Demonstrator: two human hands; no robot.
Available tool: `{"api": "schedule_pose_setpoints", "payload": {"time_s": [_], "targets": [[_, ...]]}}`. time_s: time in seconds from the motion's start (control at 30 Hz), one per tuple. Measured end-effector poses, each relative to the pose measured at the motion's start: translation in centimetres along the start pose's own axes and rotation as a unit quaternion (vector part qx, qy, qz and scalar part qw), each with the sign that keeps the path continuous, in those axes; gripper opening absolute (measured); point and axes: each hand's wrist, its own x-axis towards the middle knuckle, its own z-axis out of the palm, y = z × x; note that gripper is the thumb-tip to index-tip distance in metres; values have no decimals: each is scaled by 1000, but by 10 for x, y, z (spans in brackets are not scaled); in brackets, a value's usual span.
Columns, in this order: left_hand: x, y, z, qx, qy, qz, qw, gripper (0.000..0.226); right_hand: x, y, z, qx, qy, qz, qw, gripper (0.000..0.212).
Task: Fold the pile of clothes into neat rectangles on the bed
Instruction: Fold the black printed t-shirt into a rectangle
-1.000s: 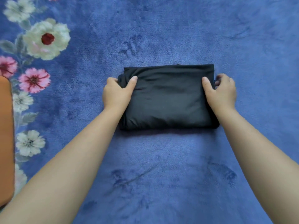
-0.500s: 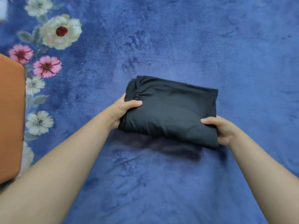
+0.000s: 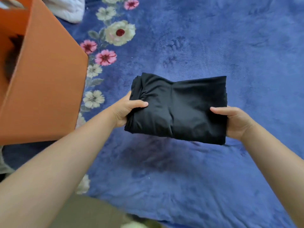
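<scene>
A black garment (image 3: 179, 109), folded into a thick rectangle, hangs in the air above the blue floral bed cover (image 3: 213, 38). My left hand (image 3: 127, 111) grips its left end, thumb on top and fingers underneath. At the right end my right hand (image 3: 235, 122) holds it the same way, thumb lying across the top. A dark shadow falls on the cover below the bundle.
An orange box (image 3: 44, 83) stands at the left, its open top toward the upper left corner. White fabric (image 3: 65, 7) lies at the top behind it. A tan surface (image 3: 92, 214) shows at the bottom edge.
Both hands have lifted the folded black garment off the cover and carried it nearer to me. The view has swung left, bringing the orange box into sight.
</scene>
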Motion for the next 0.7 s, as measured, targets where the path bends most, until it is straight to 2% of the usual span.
{"api": "schedule_pose_setpoints", "payload": {"time_s": [0.1,0.3,0.43,0.57,0.7], "targets": [[-17,26,-21,1,14,38,999,58,1,-20,46,-41,-17,-15,999,24],[-50,81,-84,41,30,86,995,79,8,-42,150,-103,-35,-55,993,24],[-88,109,-145,40,36,125,991,73,19,-38,233,-123,-41,-86,988,27],[-115,138,-203,42,15,124,991,57,31,-39,308,-176,-51,-101,978,38],[-132,157,-269,26,16,133,991,61,43,-41,384,-206,-63,-109,970,35]]}}
